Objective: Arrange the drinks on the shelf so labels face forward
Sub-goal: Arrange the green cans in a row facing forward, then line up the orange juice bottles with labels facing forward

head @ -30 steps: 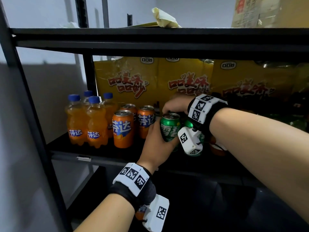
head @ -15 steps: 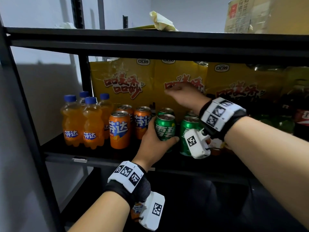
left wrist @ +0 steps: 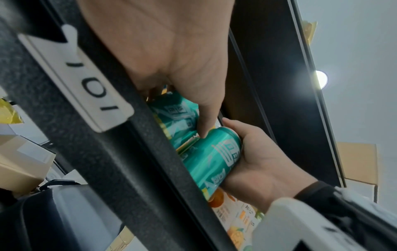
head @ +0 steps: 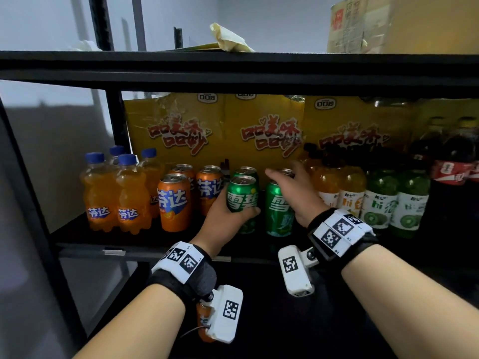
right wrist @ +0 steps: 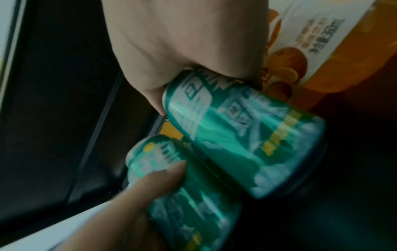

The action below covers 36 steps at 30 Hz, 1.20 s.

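Two green soda cans stand side by side on the black shelf (head: 134,251), white lettering facing me. My left hand (head: 228,216) grips the left green can (head: 242,196) from its lower left, thumb across the front. My right hand (head: 293,193) comes down over the right green can (head: 278,213) and curls round its top and right side. In the left wrist view the right hand (left wrist: 257,161) wraps that can (left wrist: 212,158). The blurred right wrist view shows the right-hand can (right wrist: 236,135) gripped at its top, beside the left-hand can (right wrist: 193,212). More green cans stand behind.
Orange cans (head: 173,203) and orange bottles (head: 114,193) stand to the left. Juice bottles (head: 378,203) and dark cola bottles (head: 451,161) crowd the right. Yellow cartons (head: 207,130) fill the back. The upper shelf board (head: 233,71) hangs close above.
My right hand has dropped from the yellow cartons onto the right green can. The left hand has kept its hold on the left green can.
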Each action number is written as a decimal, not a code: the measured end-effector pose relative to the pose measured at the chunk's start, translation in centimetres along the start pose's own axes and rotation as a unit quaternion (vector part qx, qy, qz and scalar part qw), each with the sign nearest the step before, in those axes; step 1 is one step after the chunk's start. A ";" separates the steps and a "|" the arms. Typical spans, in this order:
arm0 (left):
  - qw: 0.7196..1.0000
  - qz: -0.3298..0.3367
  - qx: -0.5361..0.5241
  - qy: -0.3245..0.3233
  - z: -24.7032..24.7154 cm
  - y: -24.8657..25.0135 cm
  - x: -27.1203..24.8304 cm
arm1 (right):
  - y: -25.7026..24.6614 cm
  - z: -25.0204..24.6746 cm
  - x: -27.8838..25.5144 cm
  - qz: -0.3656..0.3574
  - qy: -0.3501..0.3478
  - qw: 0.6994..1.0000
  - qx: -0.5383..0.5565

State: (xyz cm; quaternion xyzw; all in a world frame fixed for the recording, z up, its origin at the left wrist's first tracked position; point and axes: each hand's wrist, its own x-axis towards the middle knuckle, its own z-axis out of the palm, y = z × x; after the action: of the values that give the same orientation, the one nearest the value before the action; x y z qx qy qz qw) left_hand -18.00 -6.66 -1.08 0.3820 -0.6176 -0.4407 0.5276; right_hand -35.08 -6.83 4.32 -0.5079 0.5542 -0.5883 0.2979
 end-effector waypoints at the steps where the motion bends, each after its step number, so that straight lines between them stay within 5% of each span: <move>1: 1.000 0.002 0.004 0.003 0.0 0.0 0.0 | 0.2 0.1 -0.1 -0.002 0.004 1.000 -0.002; 9: 1.000 -0.011 -0.006 -0.007 -0.1 0.2 0.2 | 1.4 0.5 -0.9 0.088 -0.010 0.988 0.130; 20: 1.000 0.004 -0.004 0.012 -0.7 0.4 0.3 | 1.3 2.0 -0.5 0.082 -0.035 0.987 0.130; 31: 0.997 0.015 0.074 0.034 -1.3 1.2 -1.1 | 0.7 0.1 -2.7 0.025 -0.016 0.999 -0.028; 36: 0.968 0.065 0.232 0.074 -2.5 1.8 -3.4 | 1.7 -2.3 -4.1 -0.008 -0.003 0.988 -0.152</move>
State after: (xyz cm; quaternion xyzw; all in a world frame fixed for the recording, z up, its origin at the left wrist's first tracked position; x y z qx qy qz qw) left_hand -15.01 -3.22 -0.33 0.4845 -0.6855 -0.2210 0.4965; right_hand -36.36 -2.63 1.89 -0.5535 0.6320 -0.4982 0.2146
